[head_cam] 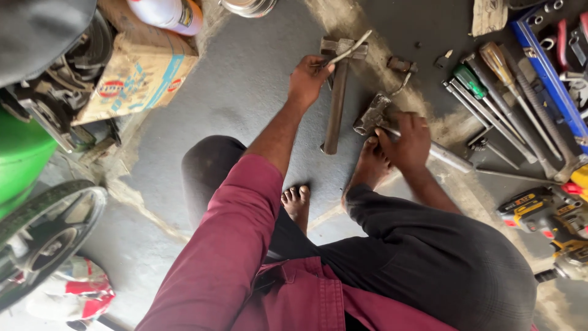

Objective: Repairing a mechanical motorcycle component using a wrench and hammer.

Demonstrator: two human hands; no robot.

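My left hand reaches forward and grips the end of a thin metal rod that lies across the head of a big rusty hammer on the floor. My right hand is closed on a steel bar beside a small rough metal block, which my right bare foot presses against. My other bare foot rests flat on the grey floor closer to me.
Screwdrivers, long wrenches and rods lie at the right beside a blue tool box. A yellow power drill sits lower right. At the left are a cardboard box, a wheel and a green body panel.
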